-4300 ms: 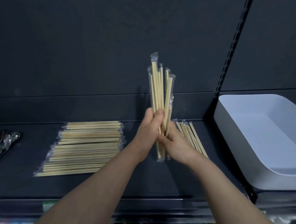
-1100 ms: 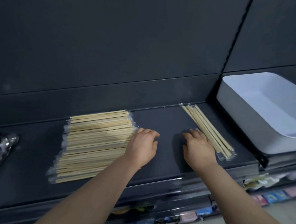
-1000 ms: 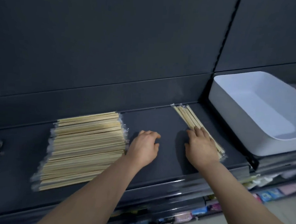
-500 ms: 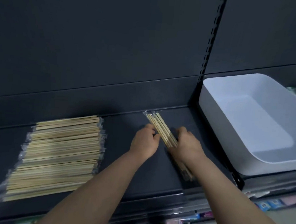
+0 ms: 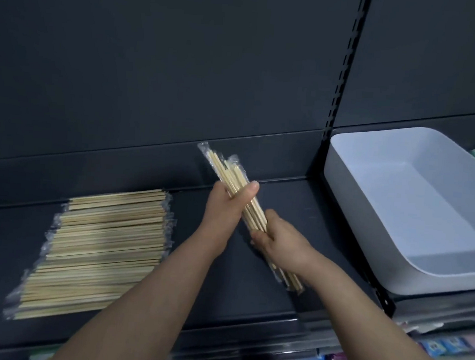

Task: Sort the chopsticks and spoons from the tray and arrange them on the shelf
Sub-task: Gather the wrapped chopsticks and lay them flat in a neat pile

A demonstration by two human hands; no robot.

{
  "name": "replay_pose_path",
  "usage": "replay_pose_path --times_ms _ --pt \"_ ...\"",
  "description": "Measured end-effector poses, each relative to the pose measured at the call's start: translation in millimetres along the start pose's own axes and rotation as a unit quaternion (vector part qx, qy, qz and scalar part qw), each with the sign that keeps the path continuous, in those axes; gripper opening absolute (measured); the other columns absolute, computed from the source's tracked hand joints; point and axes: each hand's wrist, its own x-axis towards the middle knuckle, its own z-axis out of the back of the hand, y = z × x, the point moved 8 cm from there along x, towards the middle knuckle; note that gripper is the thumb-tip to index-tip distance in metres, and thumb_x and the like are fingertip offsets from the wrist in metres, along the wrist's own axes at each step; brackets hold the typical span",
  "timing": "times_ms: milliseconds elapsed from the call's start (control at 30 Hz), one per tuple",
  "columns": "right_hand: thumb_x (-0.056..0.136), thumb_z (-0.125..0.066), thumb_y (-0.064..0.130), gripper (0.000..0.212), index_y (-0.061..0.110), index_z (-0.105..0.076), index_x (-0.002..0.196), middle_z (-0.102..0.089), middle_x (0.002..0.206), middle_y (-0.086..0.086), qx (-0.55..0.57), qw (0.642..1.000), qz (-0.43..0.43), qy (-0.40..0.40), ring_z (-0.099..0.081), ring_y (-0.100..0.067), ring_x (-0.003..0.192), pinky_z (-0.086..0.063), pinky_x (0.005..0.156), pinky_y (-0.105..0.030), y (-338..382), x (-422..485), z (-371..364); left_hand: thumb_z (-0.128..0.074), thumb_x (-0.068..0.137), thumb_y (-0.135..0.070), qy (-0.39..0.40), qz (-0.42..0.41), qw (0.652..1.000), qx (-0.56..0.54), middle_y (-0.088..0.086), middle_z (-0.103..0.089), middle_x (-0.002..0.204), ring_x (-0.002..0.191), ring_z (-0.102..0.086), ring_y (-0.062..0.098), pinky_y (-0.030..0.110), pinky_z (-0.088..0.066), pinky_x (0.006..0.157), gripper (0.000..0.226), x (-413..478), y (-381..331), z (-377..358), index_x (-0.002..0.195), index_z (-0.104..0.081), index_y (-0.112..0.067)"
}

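The dark back panel [image 5: 181, 77] closes off the far side, with a slotted upright [image 5: 340, 88] dividing it toward the right. Below it the dark shelf [image 5: 250, 299] runs the width of the view. Its front edge lies under the forearms, and a bare strip of shelf sits between the two groups of things on it. The white tray [image 5: 350, 204] sits at the right, just past the upright, its left wall bounding that strip. On the left a flat pile of wrapped chopsticks [image 5: 99, 249] lies crosswise, well apart from the tray.

Over the bare strip both hands hold a smaller bundle of wrapped chopsticks [image 5: 231, 173], tilted with its far end up toward the back panel and its near end low toward the shelf front. Whether that end touches the shelf cannot be told. The left hand [image 5: 223, 209] grips the upper part, thumb across the top and fingers curled underneath. The right hand [image 5: 282, 242] is curled round the lower part.
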Motion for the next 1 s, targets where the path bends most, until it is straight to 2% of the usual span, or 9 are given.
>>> replay_pose_path --times_ms 133,267,333,467,633,733,833,933,1000 --pt "0.093 -0.056 0.027 0.018 0.018 -0.049 0.107 -0.063 0.094 -0.002 0.079 0.991 0.081 -0.074 -0.061 -0.018 0.085 -0.052 0.079 -0.044 28 -1 10 -0.065 0.091 -0.01 0.052 -0.084 0.994 -0.052 0.006 -0.064 0.097 0.091 -0.07 0.019 0.03 -0.057 0.081 0.022 -14 -55 -2 0.11 -0.054 -0.012" --pt "0.084 -0.065 0.031 0.035 0.023 -0.053 0.115 -0.066 0.099 0.002 0.185 0.972 0.111 -0.093 -0.064 -0.015 0.093 -0.053 0.085 -0.044 39 -4 14 -0.066 0.085 -0.016 0.1 -0.179 0.979 0.0 0.01 -0.063 0.094 0.09 -0.066 0.026 0.036 -0.055 0.085 0.024 -30 -91 -8 0.107 -0.057 -0.012" --pt "0.082 -0.068 0.029 0.042 0.024 -0.053 0.12 -0.066 0.104 0.002 0.224 0.967 0.098 -0.078 -0.064 -0.014 0.097 -0.053 0.088 -0.043 32 -6 6 -0.068 0.082 -0.02 0.115 -0.183 0.976 0.033 0.012 -0.064 0.093 0.085 -0.063 0.018 0.035 -0.055 0.081 0.028 -34 -88 -9 0.106 -0.058 -0.01" --pt "0.09 -0.064 0.018 0.043 0.021 -0.049 0.13 -0.064 0.114 0.004 0.238 0.967 0.068 -0.062 -0.061 -0.008 0.105 -0.05 0.096 -0.037 19 -11 -13 -0.067 0.089 -0.011 0.125 -0.152 0.98 0.044 -0.007 -0.061 0.08 0.076 -0.06 0.003 0.023 -0.05 0.073 0.012 -38 -67 -5 0.097 -0.059 -0.015" --pt "0.097 -0.051 0.01 0.039 0.018 -0.044 0.134 -0.058 0.12 0.004 0.192 0.976 0.079 -0.069 -0.055 -0.007 0.109 -0.045 0.091 -0.018 37 -17 -16 -0.067 0.089 -0.013 0.136 -0.154 0.978 0.031 -0.004 -0.06 0.082 0.079 -0.059 0.007 0.026 -0.052 0.076 0.016 -44 -69 0 0.101 -0.058 -0.011" --pt "0.097 -0.051 0.014 0.038 0.02 -0.04 0.132 -0.057 0.119 0.001 0.153 0.984 0.077 -0.044 -0.055 -0.012 0.107 -0.047 0.092 -0.028 46 -22 -24 -0.064 0.087 -0.015 0.118 -0.165 0.979 0.033 0.006 -0.06 0.086 0.084 -0.059 0.017 0.034 -0.053 0.081 0.017 -48 -69 7 0.101 -0.056 -0.009" --pt "0.094 -0.056 0.019 0.031 0.021 -0.041 0.121 -0.058 0.105 -0.001 0.13 0.988 0.07 -0.042 -0.058 -0.016 0.096 -0.05 0.088 -0.038 56 -27 -32 -0.055 0.095 -0.005 0.071 -0.15 0.985 -0.052 0.0 -0.058 0.081 0.08 -0.061 0.011 0.03 -0.053 0.081 0.006 -49 -64 30 0.1 -0.054 -0.009" --pt "0.096 -0.051 0.022 0.019 0.022 -0.038 0.11 -0.052 0.087 0.004 0.059 0.994 0.085 -0.043 -0.055 -0.018 0.081 -0.049 0.07 -0.038 75 -29 -43 -0.053 0.097 -0.003 0.031 -0.119 0.982 -0.14 -0.001 -0.059 0.081 0.074 -0.066 0.005 0.028 -0.054 0.081 0.007 -53 -57 62 0.098 -0.055 -0.008" --pt "0.098 -0.047 0.021 0.015 0.021 -0.033 0.105 -0.047 0.087 0.005 -0.011 0.994 0.103 -0.036 -0.05 -0.018 0.079 -0.041 0.065 -0.032 93 -31 -59 -0.058 0.094 -0.006 -0.013 -0.082 0.98 -0.181 0.001 -0.062 0.081 0.076 -0.069 0.009 0.029 -0.055 0.078 0.005 -59 -48 94 0.099 -0.057 -0.008"
